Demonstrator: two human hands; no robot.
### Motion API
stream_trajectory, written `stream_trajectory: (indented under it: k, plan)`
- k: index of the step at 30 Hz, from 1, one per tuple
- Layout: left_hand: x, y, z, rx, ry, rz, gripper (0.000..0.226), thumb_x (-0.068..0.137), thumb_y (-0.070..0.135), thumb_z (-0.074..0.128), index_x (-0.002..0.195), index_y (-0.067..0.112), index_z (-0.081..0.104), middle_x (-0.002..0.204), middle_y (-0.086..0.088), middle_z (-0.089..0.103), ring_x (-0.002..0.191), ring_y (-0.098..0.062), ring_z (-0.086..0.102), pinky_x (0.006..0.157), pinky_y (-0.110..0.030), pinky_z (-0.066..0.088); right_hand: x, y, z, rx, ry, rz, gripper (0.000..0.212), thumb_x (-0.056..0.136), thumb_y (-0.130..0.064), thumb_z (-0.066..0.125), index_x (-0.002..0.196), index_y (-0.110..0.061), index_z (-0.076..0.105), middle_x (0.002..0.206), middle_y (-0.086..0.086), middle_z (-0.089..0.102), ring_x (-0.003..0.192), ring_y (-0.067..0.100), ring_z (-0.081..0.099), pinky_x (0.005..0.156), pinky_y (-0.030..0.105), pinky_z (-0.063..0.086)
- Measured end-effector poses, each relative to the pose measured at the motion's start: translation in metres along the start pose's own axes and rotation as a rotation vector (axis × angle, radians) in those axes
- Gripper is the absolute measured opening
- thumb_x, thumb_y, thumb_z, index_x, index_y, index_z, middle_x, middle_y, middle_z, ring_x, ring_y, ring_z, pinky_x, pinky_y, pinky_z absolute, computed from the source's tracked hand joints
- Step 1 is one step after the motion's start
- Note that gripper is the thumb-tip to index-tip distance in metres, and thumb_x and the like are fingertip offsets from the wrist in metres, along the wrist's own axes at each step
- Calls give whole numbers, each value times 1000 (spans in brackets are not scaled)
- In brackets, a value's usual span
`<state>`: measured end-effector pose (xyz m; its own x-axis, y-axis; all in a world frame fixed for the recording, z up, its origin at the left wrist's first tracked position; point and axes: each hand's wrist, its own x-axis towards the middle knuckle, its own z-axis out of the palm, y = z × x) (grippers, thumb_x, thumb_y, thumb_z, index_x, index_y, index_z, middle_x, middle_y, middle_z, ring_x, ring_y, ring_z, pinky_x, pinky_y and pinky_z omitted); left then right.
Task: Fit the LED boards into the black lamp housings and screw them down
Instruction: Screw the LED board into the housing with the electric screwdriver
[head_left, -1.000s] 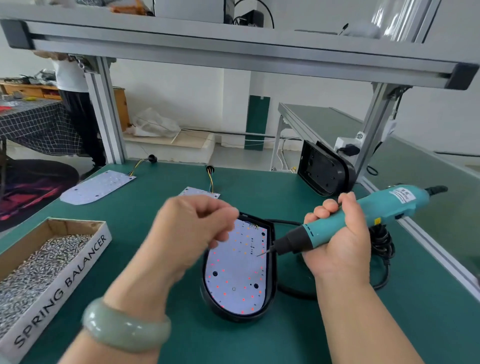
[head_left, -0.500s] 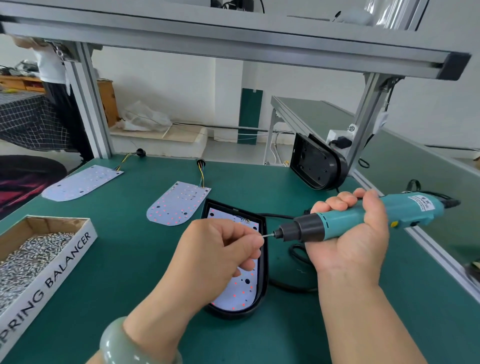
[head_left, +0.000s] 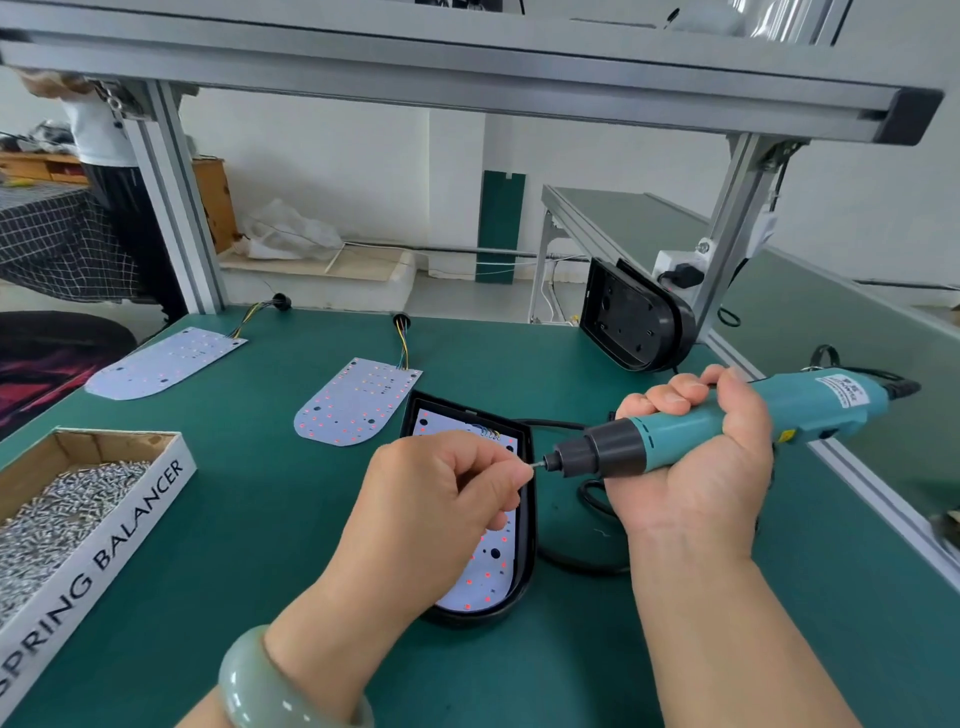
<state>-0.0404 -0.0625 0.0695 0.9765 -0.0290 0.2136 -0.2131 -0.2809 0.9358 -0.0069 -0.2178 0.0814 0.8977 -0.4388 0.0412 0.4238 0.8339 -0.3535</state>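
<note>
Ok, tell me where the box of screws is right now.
In the head view the box of screws sits at the left edge of the green table, left of the left hand.

Soft, even light filled the scene. It was brightest on the white wall (head_left: 337, 171) beyond the worktop (head_left: 249, 519), where it nearly washed out. Shadows were faint: one lay under the left hand (head_left: 441, 499), another along the housing (head_left: 525, 519) rim. Small glints sat on the bracelet (head_left: 270, 686) and the screwdriver (head_left: 810, 410). The wide lens bowed the beam (head_left: 467, 78) overhead and stretched the box (head_left: 124, 525) at the worktop's left edge. The screws (head_left: 57, 514) inside it smeared into grey mush, and the screw (head_left: 535, 464) pinched in the left fingers (head_left: 498, 467) showed only as a sliver.
</note>
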Motion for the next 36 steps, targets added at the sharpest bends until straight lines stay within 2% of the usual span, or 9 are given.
stream_trajectory:
  k: [9, 14, 22, 26, 28, 30, 33, 35, 36]
  plan:
    - [-3, -2, 5, -74, 44, 41, 22, 85, 19, 67, 63, 21, 70, 60, 6, 69, 50, -5, 62, 48, -13, 47, -3, 1, 1, 15, 31, 1, 13, 93, -20, 50, 79, -20, 48, 59, -9, 47, 49, 6, 43, 53, 19, 39]
    - [-4, -2, 6, -24, 75, 215, 25, 79, 13, 74, 78, 39, 70, 63, 5, 68, 59, -25, 60, 58, -30, 51, -1, 0, 0, 53, 53, 48, 14, 92, -22, 51, 78, -19, 49, 59, -10, 48, 48, 6, 44, 53, 18, 38]
    - [-6, -4, 6, -108, 63, 171, 28, 79, 8, 72, 75, 35, 72, 65, 11, 72, 61, -5, 68, 61, -11, 51, 0, -2, -1, 57, 53, 54, 16, 92, -23, 50, 77, -20, 48, 59, -10, 47, 47, 5, 44, 51, 18, 39]
    - [-4, -7, 5, -50, 72, 196, 37, 80, 11, 73, 70, 47, 72, 64, 11, 71, 59, -17, 66, 56, -21, 53, 0, 0, -1, 48, 36, 45, 14, 92, -22, 50, 78, -20, 49, 58, -10, 48, 47, 5, 44, 51, 18, 39]
    - [-4, -5, 4, -19, 71, 209, 40, 77, 15, 76, 71, 53, 70, 68, 17, 71, 64, -17, 66, 56, -13, 50, 0, -1, -1, 35, 35, 29, 14, 92, -22, 50, 79, -20, 49, 58, -10, 48, 47, 5, 44, 52, 18, 39]
    - [-2, -2, 1, -12, 87, 215, 31, 74, 24, 81, 81, 51, 68, 78, 23, 71, 66, -6, 66, 62, -5, 46, 2, -2, -2, 17, 31, 12, 15, 93, -22, 50, 78, -20, 49, 59, -10, 48, 48, 6, 44, 53, 19, 38]
    - [10, -8, -14, 56, 318, 152, 24, 78, 31, 73, 100, 38, 65, 87, 24, 70, 70, 8, 62, 67, -8, 47, 6, -4, -5, -31, 36, -27, 17, 93, -24, 52, 76, -21, 49, 60, -10, 48, 49, 6, 43, 54, 20, 38]
    - [21, -15, -27, 219, 408, -53, 48, 80, 38, 68, 126, 27, 57, 114, 17, 65, 95, 1, 62, 79, -21, 45, 10, -4, -8, -81, 47, -64, 19, 94, -25, 54, 76, -22, 48, 60, -11, 48, 50, 6, 43, 54, 19, 39]
    - [25, -21, -31, 290, 352, -196, 62, 81, 42, 68, 136, 21, 49, 126, 9, 60, 106, -8, 60, 83, -25, 42, 12, -4, -9, -116, 59, -87, 19, 94, -26, 57, 77, -23, 48, 60, -11, 48, 50, 6, 44, 54, 19, 40]
